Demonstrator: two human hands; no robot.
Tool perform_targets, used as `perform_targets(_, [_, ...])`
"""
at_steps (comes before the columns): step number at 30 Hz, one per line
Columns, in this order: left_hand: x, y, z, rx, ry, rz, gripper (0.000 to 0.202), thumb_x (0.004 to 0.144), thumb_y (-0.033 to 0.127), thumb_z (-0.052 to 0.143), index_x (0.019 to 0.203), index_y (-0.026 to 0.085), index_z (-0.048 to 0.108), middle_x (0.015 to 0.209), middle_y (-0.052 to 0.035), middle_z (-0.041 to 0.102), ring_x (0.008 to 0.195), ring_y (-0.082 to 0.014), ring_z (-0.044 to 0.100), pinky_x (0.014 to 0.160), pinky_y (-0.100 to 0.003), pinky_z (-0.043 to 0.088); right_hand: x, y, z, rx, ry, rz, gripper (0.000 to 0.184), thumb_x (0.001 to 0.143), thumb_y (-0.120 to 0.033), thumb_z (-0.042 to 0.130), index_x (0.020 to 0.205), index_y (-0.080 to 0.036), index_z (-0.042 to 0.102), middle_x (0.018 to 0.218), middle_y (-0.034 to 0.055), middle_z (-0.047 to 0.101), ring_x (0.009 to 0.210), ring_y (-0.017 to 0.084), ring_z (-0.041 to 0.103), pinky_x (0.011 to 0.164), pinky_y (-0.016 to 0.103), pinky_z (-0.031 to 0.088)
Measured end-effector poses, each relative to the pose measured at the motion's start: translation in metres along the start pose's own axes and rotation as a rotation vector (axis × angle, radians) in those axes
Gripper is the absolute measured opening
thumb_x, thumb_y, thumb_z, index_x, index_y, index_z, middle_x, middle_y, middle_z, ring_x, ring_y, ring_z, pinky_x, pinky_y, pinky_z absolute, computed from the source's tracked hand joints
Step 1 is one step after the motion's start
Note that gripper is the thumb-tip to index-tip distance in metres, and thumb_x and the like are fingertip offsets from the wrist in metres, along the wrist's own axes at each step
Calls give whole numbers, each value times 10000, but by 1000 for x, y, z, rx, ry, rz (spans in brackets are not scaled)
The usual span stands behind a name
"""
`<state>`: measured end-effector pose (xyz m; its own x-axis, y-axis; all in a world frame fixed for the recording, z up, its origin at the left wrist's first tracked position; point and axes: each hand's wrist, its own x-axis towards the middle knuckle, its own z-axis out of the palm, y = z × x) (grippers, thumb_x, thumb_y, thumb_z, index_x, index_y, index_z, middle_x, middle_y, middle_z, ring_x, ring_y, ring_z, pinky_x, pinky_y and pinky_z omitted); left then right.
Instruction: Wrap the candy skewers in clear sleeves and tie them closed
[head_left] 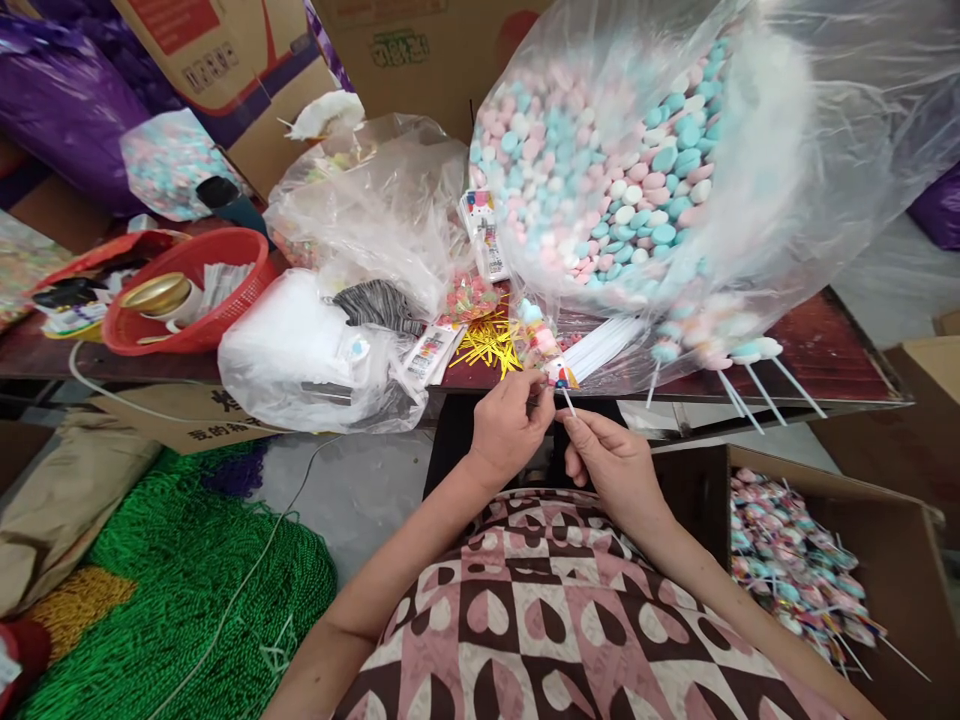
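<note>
Over the table's front edge I hold a marshmallow stick [541, 345], a stack of pink, white and blue pieces in a clear wrapper with a colourful printed bottom. My left hand [504, 428] pinches the wrapper's lower end between thumb and fingers. Just below, my right hand [611, 455] is closed on the white stick that comes out of it. Gold twist ties [486, 343] lie left of the wrapped sweet. To its right is a bundle of white sticks [609, 345]. Several marshmallow-topped sticks [742, 355] lie at the right edge, their ends sticking out.
A big clear bag of marshmallows [637, 200] covers the back right. Left stand a red basket [247, 295], a white plastic bag [262, 340] and printed cards [431, 352]. An open cardboard box [892, 570] of wrapped sweets sits low right; green bead strings [202, 560] cover the floor left.
</note>
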<state>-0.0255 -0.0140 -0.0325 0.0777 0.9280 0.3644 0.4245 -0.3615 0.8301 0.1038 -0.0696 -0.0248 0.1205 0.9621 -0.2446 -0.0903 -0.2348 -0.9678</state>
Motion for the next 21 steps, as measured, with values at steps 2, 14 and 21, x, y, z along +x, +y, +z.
perform_targets(2, [2,-2,2,115,11,59,111,834,228,575,902,211,661,835,-38,670,777,-153,621,755,-256,472,-2,-1,0,-19,-4,-6,388,811,-491,629,994,-164,732,432,-58,516,366,75,419,375,194,338])
perform_targets(14, [-7,15,-3,53,-44,30,54,821,199,530,769,193,544,645,19,583,570,-96,546,583,-214,439,13,-4,1,-180,14,-172,360,886,-477,540,914,-150,689,442,-64,495,375,77,442,396,184,373])
perform_targets(21, [9,9,-8,-758,-8,-380,286,888,425,558,1101,238,524,1016,-25,603,826,-109,608,681,-226,503,11,-5,-2,-165,-67,-175,342,923,-479,489,889,-171,634,429,-84,461,370,64,402,403,176,328])
